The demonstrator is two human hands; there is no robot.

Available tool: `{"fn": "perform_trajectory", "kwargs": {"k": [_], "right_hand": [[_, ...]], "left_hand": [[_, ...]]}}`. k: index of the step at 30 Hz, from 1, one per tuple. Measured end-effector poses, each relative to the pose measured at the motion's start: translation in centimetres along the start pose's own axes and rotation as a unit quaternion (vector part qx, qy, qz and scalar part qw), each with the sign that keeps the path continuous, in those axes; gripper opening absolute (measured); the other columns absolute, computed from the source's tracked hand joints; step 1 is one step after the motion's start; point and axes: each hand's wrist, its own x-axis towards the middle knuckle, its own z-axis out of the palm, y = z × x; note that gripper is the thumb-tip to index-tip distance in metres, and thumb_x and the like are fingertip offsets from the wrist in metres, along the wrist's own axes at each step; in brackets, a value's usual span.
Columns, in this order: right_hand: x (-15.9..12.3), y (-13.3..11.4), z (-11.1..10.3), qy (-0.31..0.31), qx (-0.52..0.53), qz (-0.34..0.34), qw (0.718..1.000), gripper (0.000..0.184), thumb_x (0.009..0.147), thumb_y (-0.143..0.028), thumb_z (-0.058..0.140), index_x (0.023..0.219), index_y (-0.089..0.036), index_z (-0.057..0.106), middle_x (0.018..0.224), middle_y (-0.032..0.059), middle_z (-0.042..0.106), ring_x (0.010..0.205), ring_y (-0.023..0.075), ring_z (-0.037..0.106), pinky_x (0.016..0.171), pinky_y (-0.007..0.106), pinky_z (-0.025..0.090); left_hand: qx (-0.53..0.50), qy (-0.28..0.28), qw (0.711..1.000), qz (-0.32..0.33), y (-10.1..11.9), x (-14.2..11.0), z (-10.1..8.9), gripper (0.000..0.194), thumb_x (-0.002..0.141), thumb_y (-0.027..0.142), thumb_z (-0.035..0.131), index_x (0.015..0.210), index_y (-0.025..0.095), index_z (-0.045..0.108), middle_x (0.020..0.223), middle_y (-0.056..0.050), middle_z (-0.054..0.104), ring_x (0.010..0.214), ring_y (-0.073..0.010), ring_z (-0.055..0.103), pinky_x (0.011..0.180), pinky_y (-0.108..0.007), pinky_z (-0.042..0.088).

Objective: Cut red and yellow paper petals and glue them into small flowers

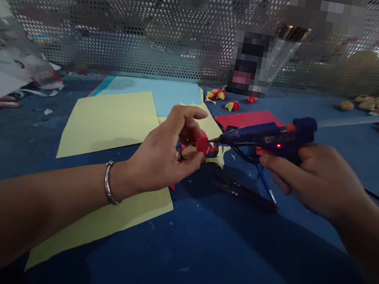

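Between the thumb and fingers of my left hand (166, 150) is a small red paper piece (202, 144), pinched near the middle of the view. My right hand (324, 184) grips a blue hot glue gun (266, 135) by its handle, a red light glowing on its side. The gun's nozzle points left, its tip at or very close to the red piece; I cannot tell whether they touch. A clear glue stick (368, 118) sticks out of the gun's back. Below the gun, dark-handled snips (246, 194) and a blue pen (266, 184) lie on the table.
Yellow sheets (105, 123), a light blue sheet (147, 91) and a red sheet (247, 119) lie on the blue table (191, 259). Small red-and-yellow paper pieces (232, 106) sit behind. A perforated metal panel (122, 24) closes the back. Tan lumps (366, 103) are at far right.
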Motion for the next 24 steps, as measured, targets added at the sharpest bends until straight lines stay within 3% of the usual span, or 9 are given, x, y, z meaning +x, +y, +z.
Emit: {"fn": "perform_trajectory", "kwargs": {"k": [7, 13, 16, 20, 24], "right_hand": [[0.0, -0.7, -0.3, 0.011, 0.017, 0.001, 1.0, 0.05, 0.083, -0.054, 0.062, 0.044, -0.027, 0.047, 0.032, -0.0029, 0.04, 0.031, 0.0131, 0.037, 0.042, 0.033, 0.027], [0.4, -1.5, -1.0, -0.032, 0.032, 0.084, 0.995, 0.052, 0.084, -0.057, 0.07, 0.049, -0.024, 0.048, 0.038, -0.0028, 0.049, 0.035, 0.0103, 0.042, 0.049, 0.032, 0.036], [0.7, -1.2, -0.8, -0.083, 0.118, 0.097, 0.985, 0.046, 0.085, -0.058, 0.07, 0.061, -0.024, 0.051, 0.044, -0.0029, 0.056, 0.039, 0.0104, 0.046, 0.048, 0.029, 0.038], [1.0, -0.9, -0.5, -0.142, 0.261, 0.111, 0.948, 0.036, 0.088, -0.047, 0.071, 0.067, -0.023, 0.056, 0.052, -0.004, 0.057, 0.042, 0.0104, 0.053, 0.043, 0.026, 0.039], [1.2, -0.6, -0.4, -0.166, 0.273, 0.138, 0.937, 0.034, 0.093, -0.041, 0.068, 0.067, -0.021, 0.06, 0.06, -0.0006, 0.062, 0.047, 0.0119, 0.061, 0.045, 0.026, 0.045]], "left_hand": [[-0.01, 0.019, 1.0, -0.009, -0.2, -0.1, 0.0, 0.062, 0.082, 0.015, 0.076, 0.136, 0.025, 0.046, 0.106, -0.003, 0.064, 0.092, -0.0153, 0.068, 0.084, -0.034, 0.061], [-0.034, 0.042, 0.999, -0.007, -0.3, -0.1, 0.2, 0.063, 0.082, 0.017, 0.081, 0.135, 0.026, 0.048, 0.104, -0.002, 0.063, 0.094, -0.0157, 0.068, 0.083, -0.033, 0.062], [-0.049, 0.032, 0.998, -0.026, -0.2, -0.1, 0.2, 0.067, 0.082, 0.018, 0.082, 0.138, 0.026, 0.046, 0.109, -0.004, 0.064, 0.098, -0.0179, 0.07, 0.088, -0.037, 0.063], [-0.068, 0.022, 0.996, -0.048, 0.1, -0.1, 0.1, 0.064, 0.084, 0.015, 0.076, 0.139, 0.024, 0.045, 0.113, -0.006, 0.066, 0.102, -0.0198, 0.072, 0.091, -0.04, 0.065], [-0.104, 0.041, 0.992, -0.062, 0.2, -0.1, 0.0, 0.051, 0.087, 0.011, 0.069, 0.133, 0.022, 0.049, 0.109, -0.005, 0.07, 0.102, -0.0185, 0.074, 0.089, -0.037, 0.066]]}}
